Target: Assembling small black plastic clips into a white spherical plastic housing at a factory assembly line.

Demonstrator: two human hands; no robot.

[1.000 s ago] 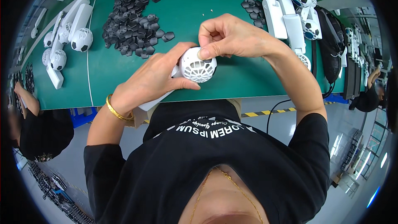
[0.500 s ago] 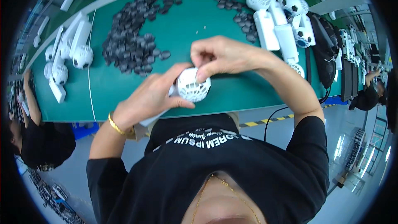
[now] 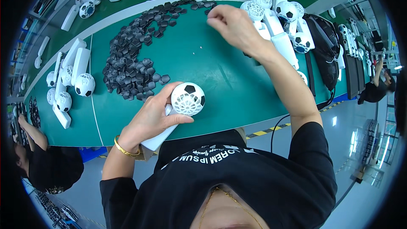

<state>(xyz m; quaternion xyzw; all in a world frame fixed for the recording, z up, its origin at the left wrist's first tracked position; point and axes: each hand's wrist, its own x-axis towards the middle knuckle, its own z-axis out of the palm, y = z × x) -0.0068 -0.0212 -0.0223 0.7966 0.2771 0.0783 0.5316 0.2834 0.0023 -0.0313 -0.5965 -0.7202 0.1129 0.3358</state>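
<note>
The football-headed white device [image 3: 188, 99] is sitting in the person's left hand [image 3: 153, 118], just above the near edge of the green worktop [image 3: 231, 106]. From where I'm standing, the left fingers are curling around the ball's far left side while the thumb is lying along its near side, so the hand is gripping it firmly. The ball is showing a white lattice low on its face, with black patches at its top and right, and its white handle [image 3: 159, 138] is slanting back toward the person past the worktop's edge. The right hand [image 3: 237, 27] is hovering well apart from it, over the far part of the worktop; its fingers are bending in toward the thumb, and I cannot tell whether they are pinching anything. Black pentagonal pieces [image 3: 127, 51] are lying in a broad heap that is curving from beside the ball to near the right fingertips. More ball-headed units are resting in a left cluster [image 3: 85, 85] and in a right cluster [image 3: 287, 12], the latter lying beside a black bag [image 3: 323, 53].
</note>
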